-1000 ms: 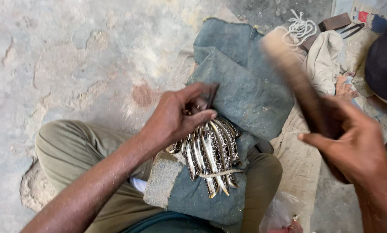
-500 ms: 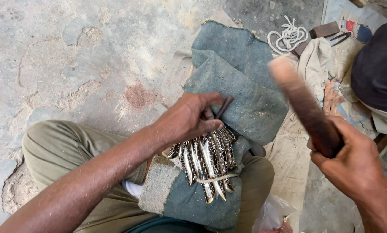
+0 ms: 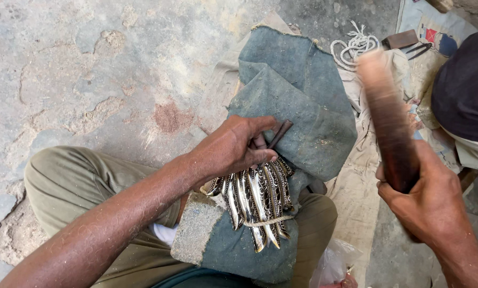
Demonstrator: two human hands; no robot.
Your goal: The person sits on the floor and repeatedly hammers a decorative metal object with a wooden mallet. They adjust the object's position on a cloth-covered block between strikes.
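My left hand (image 3: 233,149) grips a thin dark metal punch (image 3: 279,133), its tip set against a bundle of carved, shiny curved strips (image 3: 257,200) tied with cord. The bundle lies on a folded grey-blue cloth pad (image 3: 297,90) across my lap. My right hand (image 3: 428,194) is shut on a dark wooden mallet (image 3: 388,120), raised to the right of the bundle and blurred by motion. The mallet is well apart from the punch.
Cracked concrete floor (image 3: 89,69) spreads to the left. A coil of white rope (image 3: 353,45) and a small brown block with dark tongs (image 3: 407,42) lie at the back right. A dark cap (image 3: 465,88) of another person is at the right edge. A beige cloth (image 3: 356,186) covers the ground.
The raised mallet has swung slightly left and more upright in my right hand. My left hand keeps the punch on the bundle, hardly shifting.
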